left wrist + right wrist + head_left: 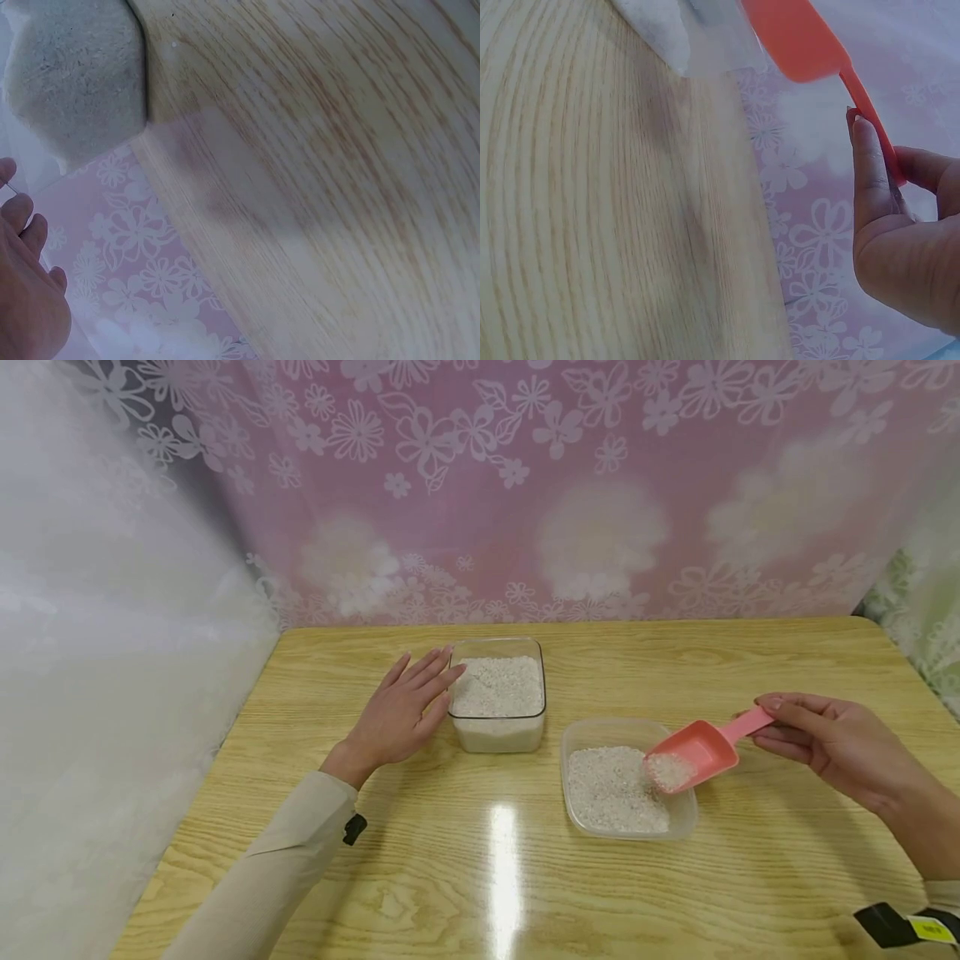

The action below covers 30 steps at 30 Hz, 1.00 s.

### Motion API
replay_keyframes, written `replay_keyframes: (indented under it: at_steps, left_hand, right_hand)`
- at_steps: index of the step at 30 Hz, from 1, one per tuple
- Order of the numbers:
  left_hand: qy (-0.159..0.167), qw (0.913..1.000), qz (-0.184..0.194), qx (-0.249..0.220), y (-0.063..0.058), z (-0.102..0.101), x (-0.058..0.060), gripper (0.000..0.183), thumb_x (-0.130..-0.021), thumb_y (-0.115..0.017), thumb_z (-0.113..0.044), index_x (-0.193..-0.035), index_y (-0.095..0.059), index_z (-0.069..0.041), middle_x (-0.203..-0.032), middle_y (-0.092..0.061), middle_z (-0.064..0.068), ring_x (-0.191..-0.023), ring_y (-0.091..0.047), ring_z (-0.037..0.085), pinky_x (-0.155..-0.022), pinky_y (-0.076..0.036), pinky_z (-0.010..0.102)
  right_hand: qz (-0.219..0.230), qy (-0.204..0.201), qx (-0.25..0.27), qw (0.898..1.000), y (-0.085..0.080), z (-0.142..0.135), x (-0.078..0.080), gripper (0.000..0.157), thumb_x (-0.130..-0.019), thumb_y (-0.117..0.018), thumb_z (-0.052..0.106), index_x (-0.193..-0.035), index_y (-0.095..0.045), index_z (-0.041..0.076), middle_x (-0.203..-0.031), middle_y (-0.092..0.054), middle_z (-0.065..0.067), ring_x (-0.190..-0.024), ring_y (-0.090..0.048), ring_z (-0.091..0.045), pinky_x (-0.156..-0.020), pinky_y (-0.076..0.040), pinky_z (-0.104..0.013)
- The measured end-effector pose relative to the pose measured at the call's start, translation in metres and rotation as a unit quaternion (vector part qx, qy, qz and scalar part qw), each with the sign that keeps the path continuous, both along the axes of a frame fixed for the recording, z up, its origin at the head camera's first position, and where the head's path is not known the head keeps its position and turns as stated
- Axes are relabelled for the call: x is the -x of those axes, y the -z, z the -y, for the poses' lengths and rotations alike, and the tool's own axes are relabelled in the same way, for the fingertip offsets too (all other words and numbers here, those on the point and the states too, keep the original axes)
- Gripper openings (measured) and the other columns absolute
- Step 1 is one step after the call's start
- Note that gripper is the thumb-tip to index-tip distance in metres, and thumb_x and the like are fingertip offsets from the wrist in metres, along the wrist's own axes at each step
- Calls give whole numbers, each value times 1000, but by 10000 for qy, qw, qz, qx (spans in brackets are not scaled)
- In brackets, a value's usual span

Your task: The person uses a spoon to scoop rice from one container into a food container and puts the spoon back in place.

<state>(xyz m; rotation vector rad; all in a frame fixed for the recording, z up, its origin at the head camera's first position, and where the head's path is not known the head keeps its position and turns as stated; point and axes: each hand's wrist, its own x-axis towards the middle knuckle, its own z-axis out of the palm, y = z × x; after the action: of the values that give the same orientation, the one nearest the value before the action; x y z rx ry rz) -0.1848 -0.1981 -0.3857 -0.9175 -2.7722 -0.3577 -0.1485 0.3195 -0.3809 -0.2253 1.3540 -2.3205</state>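
Observation:
My right hand (847, 747) pinches the handle of a pink scoop (693, 752) between thumb and fingers. Some rice lies in the scoop's front, which is tilted down over the right side of a low translucent plastic container (682, 818) that holds a layer of rice (611, 789). In the right wrist view the scoop (799, 41) hangs above the table. My left hand (405, 706) lies with fingers extended against the left side of a taller clear container (498, 735), fingertips at its rim. Rice (498, 685) fills much of that container.
Both containers stand on a wood-grain table (420, 877). A pink flowered curtain (465, 510) hangs behind the table's far edge, and a whitish sheet (127, 652) hangs along the left. A few stray grains (174, 44) lie on the table near the taller container.

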Motion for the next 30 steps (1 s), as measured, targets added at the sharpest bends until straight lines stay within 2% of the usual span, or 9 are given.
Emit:
replay_keyframes:
  at_steps: [7, 14, 30]
  left_hand:
    - [-7, 10000, 17, -8, 0, 0, 0, 46, -105, -31, -31, -150, -35, -21, -156, -23, 4, -143, -15, 15, -116, -3, 41]
    - [-37, 10000, 70, -1, 0, 0, 0, 47, -105, -32, -32, -150, -34, -21, -157, -22, 3, -143, -14, 14, -116, -3, 41]
    - [-72, 9999, 116, 26, -2, 0, -2, 47, -105, -30, -33, -151, -33, -22, -157, -19, 1, -143, -13, 14, -116, -2, 41]
  right_hand:
    - [-105, 85, -122, 9998, -2, 0, 0, 33, -102, -36, -4, -116, -66, -2, -108, -67, -17, -96, -67, -28, -83, -52, -36]
    - [-202, 343, -526, 9978, -4, 2, 0, 31, -101, -40, -2, -115, -68, 2, -106, -68, -14, -93, -68, -26, -81, -54, -34]
    - [-252, 555, -636, 9961, -11, 5, 1, 31, -100, -42, -4, -114, -68, 2, -106, -69, -13, -92, -68, -24, -79, -54, -35]
